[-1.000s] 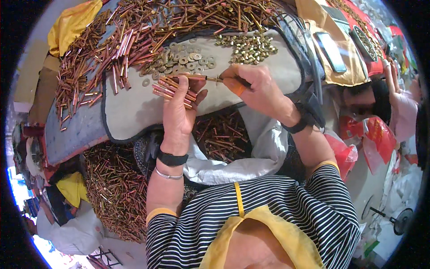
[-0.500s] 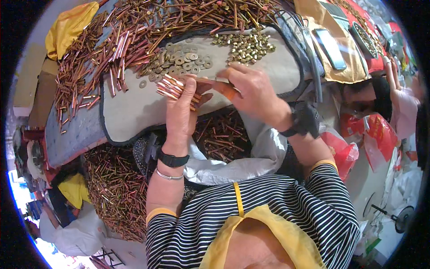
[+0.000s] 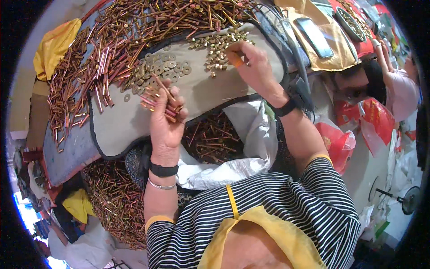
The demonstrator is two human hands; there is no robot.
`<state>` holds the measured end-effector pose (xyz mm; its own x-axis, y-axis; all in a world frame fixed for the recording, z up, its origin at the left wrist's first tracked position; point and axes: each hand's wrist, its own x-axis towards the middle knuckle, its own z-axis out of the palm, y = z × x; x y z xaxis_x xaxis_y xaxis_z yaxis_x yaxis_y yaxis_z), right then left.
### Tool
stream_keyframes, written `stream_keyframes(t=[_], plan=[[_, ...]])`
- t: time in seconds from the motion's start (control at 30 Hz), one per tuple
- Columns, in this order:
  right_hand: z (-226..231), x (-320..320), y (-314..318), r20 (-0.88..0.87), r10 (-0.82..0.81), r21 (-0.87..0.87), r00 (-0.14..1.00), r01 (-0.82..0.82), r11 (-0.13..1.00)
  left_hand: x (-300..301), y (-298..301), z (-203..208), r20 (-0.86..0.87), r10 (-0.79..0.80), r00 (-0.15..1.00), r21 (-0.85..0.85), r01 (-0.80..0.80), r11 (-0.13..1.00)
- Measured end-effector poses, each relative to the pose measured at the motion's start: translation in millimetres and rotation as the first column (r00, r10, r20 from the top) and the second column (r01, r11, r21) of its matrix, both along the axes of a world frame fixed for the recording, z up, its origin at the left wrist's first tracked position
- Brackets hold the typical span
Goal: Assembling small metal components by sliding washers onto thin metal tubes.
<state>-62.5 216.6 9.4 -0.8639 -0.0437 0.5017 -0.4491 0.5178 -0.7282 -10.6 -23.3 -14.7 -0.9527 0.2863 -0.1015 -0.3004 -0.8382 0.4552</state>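
Note:
My left hand (image 3: 165,127) is closed round a bundle of copper-coloured bolts (image 3: 151,99), one of which sticks up past the thumb. It hovers over the near side of a grey mat (image 3: 121,130). To the right, my right hand (image 3: 259,71) is at the edge of a pile of small brass-coloured nuts (image 3: 216,53). Its thumb and forefinger are bent together, and orange tape wraps one finger. Whatever lies between those fingertips is too hidden to make out. Flat round washers (image 3: 170,65) lie heaped on the mat just beyond my left hand.
Loose bolts (image 3: 112,58) cover the table's far and left parts. Below the mat, a white sack (image 3: 257,150) holds more bolts (image 3: 212,141); another heap (image 3: 114,201) is at lower left. A phone (image 3: 315,38) lies on brown paper (image 3: 342,51). Red bags (image 3: 333,143) are at right.
My right hand has left the bundle and moved up and right to the nuts. The left hand, still holding the bolts, has shifted left and lower. The whole view has shifted slightly.

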Motion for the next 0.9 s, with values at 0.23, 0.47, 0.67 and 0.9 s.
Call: stream_keyframes(t=[0.23, 0.47, 0.67, 0.9], plan=[[-12, 6, -15, -0.095, 0.251, 0.553, 0.963, -0.158, 0.818, -7, 2, 9, -0.043, 0.073, 0.996, -0.176, -0.08, 0.981], [-7, 14, -20, -0.035, 0.227, 0.518, 0.973, -0.177, 0.837, 3, 12, 23, 0.058, 0.065, 0.996, -0.303, -0.044, 0.952], [5, 17, -1, 0.271, 0.449, -0.588, 0.851, -0.223, 0.777, 10, 19, 20, 0.076, -0.254, 0.964, -0.372, 0.264, 0.89], [12, 29, -8, 0.192, 0.564, -0.561, 0.803, -0.382, 0.734, 22, 27, 16, 0.003, -0.258, 0.966, -0.669, 0.194, 0.718]])
